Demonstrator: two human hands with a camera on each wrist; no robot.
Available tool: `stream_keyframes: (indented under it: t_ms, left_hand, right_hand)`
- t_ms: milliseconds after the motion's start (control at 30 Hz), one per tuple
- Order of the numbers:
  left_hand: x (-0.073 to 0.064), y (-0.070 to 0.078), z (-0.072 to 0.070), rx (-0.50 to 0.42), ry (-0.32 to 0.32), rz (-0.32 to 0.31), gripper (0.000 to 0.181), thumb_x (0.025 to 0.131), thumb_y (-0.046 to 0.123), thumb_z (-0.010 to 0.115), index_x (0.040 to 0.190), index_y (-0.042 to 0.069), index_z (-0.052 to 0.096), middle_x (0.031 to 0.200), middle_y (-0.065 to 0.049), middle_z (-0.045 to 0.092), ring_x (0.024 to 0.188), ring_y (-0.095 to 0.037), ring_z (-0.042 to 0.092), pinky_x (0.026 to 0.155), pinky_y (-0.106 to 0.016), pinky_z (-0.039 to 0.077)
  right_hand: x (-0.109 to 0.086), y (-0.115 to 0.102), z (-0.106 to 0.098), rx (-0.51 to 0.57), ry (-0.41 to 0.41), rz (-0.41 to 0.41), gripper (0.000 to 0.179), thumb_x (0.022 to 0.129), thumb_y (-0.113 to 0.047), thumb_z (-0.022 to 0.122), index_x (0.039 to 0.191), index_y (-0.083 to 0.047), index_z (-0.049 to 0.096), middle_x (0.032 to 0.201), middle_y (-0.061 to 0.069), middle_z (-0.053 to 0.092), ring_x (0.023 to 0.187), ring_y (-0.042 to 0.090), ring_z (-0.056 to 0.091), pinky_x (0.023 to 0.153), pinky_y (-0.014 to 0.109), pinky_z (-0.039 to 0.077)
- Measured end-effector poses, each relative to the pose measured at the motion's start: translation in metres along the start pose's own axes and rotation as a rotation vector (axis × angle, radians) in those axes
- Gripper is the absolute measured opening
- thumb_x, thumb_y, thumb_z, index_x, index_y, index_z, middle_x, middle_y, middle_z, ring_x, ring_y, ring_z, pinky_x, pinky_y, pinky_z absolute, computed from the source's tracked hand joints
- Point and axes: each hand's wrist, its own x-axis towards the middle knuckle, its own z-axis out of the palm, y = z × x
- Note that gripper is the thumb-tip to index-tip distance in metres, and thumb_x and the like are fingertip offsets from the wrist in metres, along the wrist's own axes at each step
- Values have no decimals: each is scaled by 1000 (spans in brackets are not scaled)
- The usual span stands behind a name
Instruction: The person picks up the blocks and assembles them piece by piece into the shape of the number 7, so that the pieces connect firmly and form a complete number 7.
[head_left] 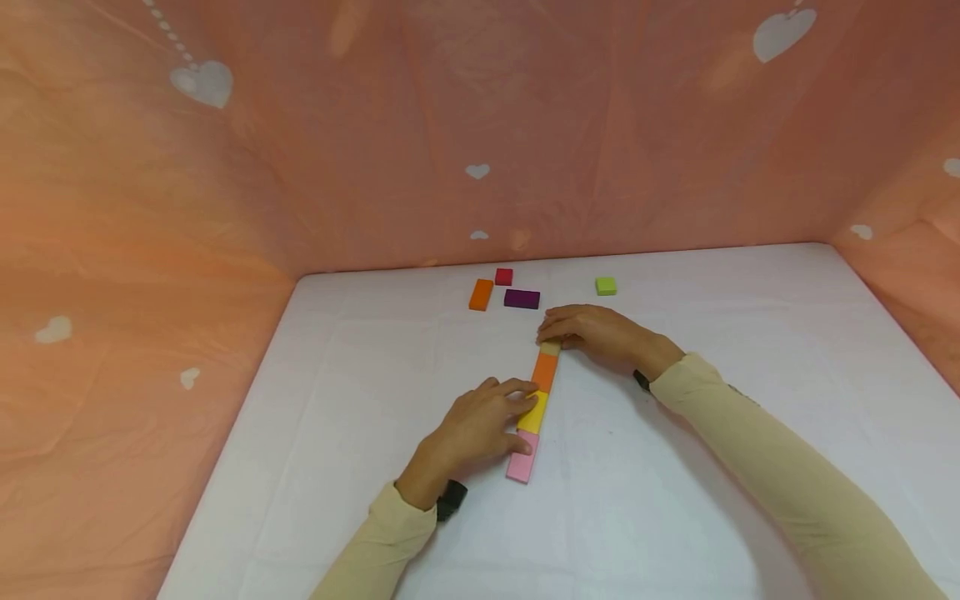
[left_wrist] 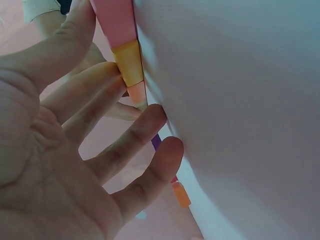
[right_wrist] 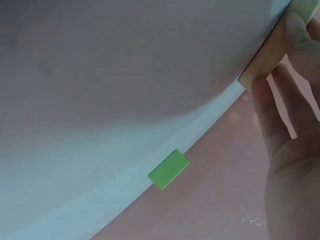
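Four-colour row of flat blocks runs away from me: a pink block nearest, then a yellow block, an orange block and a tan wooden-looking block farthest. My left hand lies along the row's left side with fingers extended and spread. Its fingertips touch the yellow block and its thumb is against the pink one. At the far end, my right hand pinches the tan block between thumb and fingers.
Beyond the row lie an orange block, a red block and a purple block. A lime green block sits farther right, near the back edge of the white table. Orange-pink cloth hangs behind.
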Motion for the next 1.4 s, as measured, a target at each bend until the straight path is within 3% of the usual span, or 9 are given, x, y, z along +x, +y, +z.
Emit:
stream_keyframes:
  t_ms: [133, 233, 433, 733, 1033, 1233, 1400]
  left_hand:
    - [1, 0, 0, -3, -11, -6, 69, 82, 44, 79, 144, 23, 54, 154, 10, 45, 125, -18, 49, 96, -32, 52]
    - [1, 0, -2, 4, -16, -5, 70, 82, 44, 78, 145, 24, 53, 154, 11, 44, 122, -16, 49, 93, -29, 52]
    - [0, 0, -3, 5, -23, -9, 71, 83, 44, 77, 146, 24, 51, 155, 12, 43, 121, -15, 48, 90, -28, 52]
    - [1, 1, -2, -5, -32, -16, 70, 84, 43, 77, 146, 24, 51, 155, 10, 43, 125, -18, 47, 94, -33, 52]
    - [2, 0, 0, 2, -23, -3, 71, 83, 43, 78, 145, 23, 52, 154, 10, 44, 124, -17, 48, 94, -32, 52]
    - [2, 1, 1, -8, -27, -14, 70, 83, 43, 78, 146, 24, 51, 154, 11, 44, 125, -17, 47, 96, -33, 52]
    - [1, 1, 0, -14, -27, -20, 71, 83, 42, 78, 145, 24, 52, 154, 10, 45, 125, -17, 48, 96, -34, 52]
  right_hand:
    - [-2, 4, -6, 0, 2, 6, 33, 97, -13, 64, 128, -22, 69, 137, -2, 63, 140, 27, 47, 115, 50, 39]
    - [-5, 10, -14, -2, 48, 14, 34, 95, -10, 66, 126, -23, 71, 134, -2, 64, 138, 26, 48, 114, 49, 40]
    - [-11, 27, -30, -12, 164, 19, 35, 90, 0, 69, 123, -12, 71, 129, 9, 66, 128, 32, 56, 110, 52, 43]
    - [-19, 51, -31, -55, 211, 68, 34, 88, 4, 71, 121, -5, 70, 124, 9, 68, 121, 32, 59, 106, 50, 47]
    - [-24, 69, -35, -9, 168, 315, 40, 93, -8, 69, 133, -8, 62, 134, 10, 62, 130, 31, 51, 113, 52, 38]
    - [-23, 78, -38, -22, 167, 345, 43, 93, -6, 66, 136, -4, 59, 134, 15, 60, 130, 33, 50, 113, 51, 37]
    - [-20, 80, -38, -14, 118, 395, 46, 96, -12, 64, 140, -5, 55, 138, 16, 57, 133, 36, 47, 115, 53, 34]
